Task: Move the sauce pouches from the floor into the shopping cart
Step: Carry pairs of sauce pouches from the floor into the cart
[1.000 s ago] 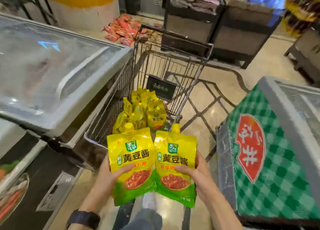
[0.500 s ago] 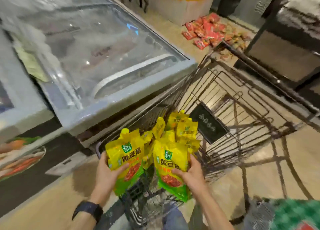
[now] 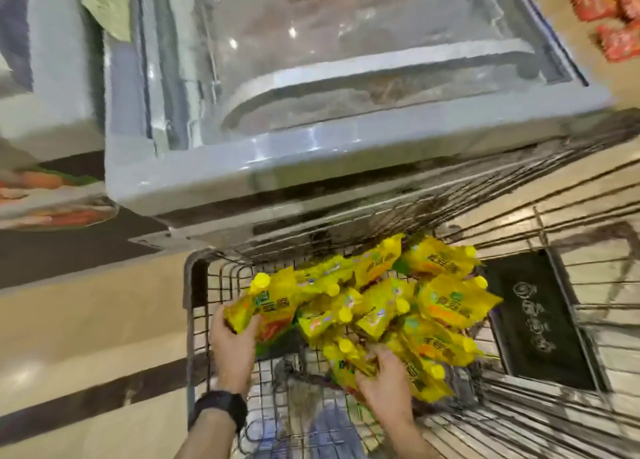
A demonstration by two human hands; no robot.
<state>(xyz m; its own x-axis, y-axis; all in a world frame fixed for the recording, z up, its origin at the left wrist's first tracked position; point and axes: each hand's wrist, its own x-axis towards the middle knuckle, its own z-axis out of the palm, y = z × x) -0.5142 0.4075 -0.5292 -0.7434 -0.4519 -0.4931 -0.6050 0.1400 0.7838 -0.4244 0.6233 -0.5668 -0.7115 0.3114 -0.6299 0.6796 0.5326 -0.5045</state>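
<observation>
Both my hands reach down into the wire shopping cart (image 3: 197, 320). My left hand (image 3: 233, 344) grips a yellow sauce pouch (image 3: 268, 306) by its lower edge at the left end of the basket. My right hand (image 3: 386, 386) holds another yellow pouch (image 3: 346, 365) low against the heap. Several more yellow pouches with yellow caps (image 3: 446, 302) lie piled in the basket between and beyond my hands. The picture is blurred by head motion.
A grey glass-lidded chest freezer (image 3: 311, 153) stands right against the cart's far side. Red packets (image 3: 613, 18) lie on the floor at the top right. A black plate (image 3: 540, 323) hangs on the cart's right end. Tan tiled floor (image 3: 86, 313) with dark stripes spreads left.
My view has tipped down over the cart. Both hands have carried their pouches from above the cart's near edge down into the basket, against the pile.
</observation>
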